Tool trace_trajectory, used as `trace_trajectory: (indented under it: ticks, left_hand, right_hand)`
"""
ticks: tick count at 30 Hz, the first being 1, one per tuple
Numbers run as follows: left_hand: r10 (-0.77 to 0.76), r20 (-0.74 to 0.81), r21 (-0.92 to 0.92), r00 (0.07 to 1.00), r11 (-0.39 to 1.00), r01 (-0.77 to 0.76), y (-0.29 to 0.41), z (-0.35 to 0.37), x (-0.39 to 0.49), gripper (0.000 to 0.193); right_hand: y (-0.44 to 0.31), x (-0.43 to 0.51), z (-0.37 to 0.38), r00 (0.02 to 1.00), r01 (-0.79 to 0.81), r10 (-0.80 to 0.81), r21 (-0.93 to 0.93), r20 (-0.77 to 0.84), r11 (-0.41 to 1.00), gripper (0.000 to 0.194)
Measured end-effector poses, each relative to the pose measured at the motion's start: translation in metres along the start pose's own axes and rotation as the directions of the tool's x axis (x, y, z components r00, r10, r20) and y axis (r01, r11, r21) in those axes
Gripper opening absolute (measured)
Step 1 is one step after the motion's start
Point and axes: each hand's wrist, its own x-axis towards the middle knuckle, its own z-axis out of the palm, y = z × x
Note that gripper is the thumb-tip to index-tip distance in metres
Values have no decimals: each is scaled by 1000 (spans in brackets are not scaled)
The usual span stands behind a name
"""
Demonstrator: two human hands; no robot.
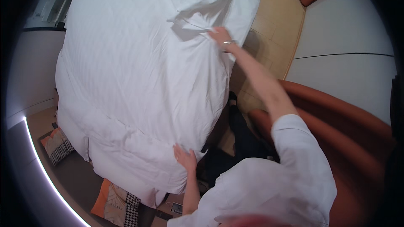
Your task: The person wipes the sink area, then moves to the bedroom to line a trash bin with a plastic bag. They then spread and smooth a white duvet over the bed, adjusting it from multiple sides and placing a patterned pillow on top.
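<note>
A large white duvet (139, 69) spreads over the bed before me, with creases running across it. At the bed's far right corner, my right hand (220, 36) grips a raised fold of the duvet; its outline is slightly blurred, and a watch or bracelet sits on the wrist. Beyond that hand the cloth is bunched up, and a flat white strip of mattress or sheet (247, 3) shows beside it. My left hand (186, 158) rests on the near end of the duvet, fingers apart, beside a small pointed corner of cloth.
Orange-brown curtains (318, 113) hang close on my right, beside white panels (344, 25). Wood-look floor (271, 34) runs along the bed. Two patterned cushions (118, 203) lie at lower left near a light strip (39, 160). A dark device (164, 215) lies below the bed's near end.
</note>
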Motion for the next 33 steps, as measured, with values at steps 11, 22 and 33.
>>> trace_trajectory:
  ticks: [11,22,33]
  left_hand:
    - [-283,508,35,814,950,309,49,52,70,83]
    - [129,534,-596,835,759,263,182,-6,164,27]
    - [228,670,-729,706,379,570,520,-10,278,40]
  right_hand:
    - [361,-135,-106,721,-623,564,-21,-402,782,46]
    - [147,81,-160,881,-173,-22,-365,-473,915,66]
    - [72,34,-186,695,340,-238,-19,679,940,53]
